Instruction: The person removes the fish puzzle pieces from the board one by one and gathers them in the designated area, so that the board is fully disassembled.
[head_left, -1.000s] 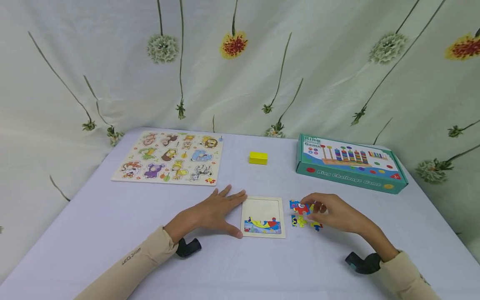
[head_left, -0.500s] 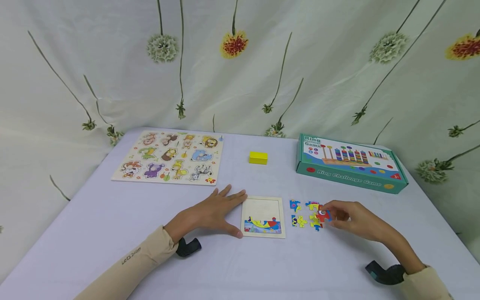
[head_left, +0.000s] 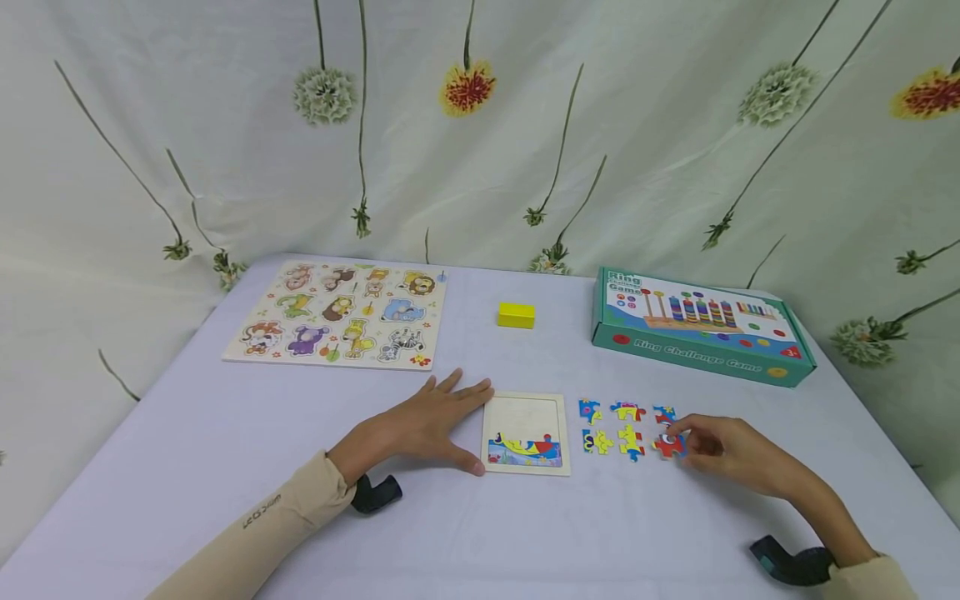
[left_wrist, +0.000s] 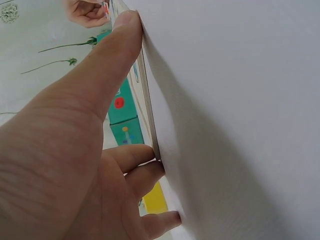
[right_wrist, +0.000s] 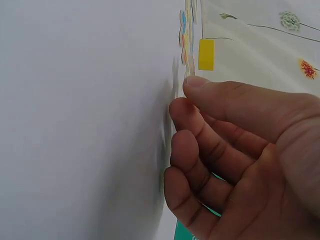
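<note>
My left hand lies with spread fingers against the left edge of a square wooden puzzle board. In the left wrist view its thumb touches the board's edge. The board's lower strip shows blue, yellow and red picture pieces; its upper part is bare wood. Right of the board, my right hand pinches a red puzzle piece at the table surface. Just above that piece lies a blue and red piece. Several other puzzle pieces lie flat in two rows between the hand and the board.
An animal peg puzzle lies at the back left. A yellow block stands behind the board. At the back right sits a green Ring Challenge Game box. A flowered cloth hangs behind the white table.
My right hand has carried the red piece rightward from above the other pieces to the right end of the lower row. The left hand and board have stayed put.
</note>
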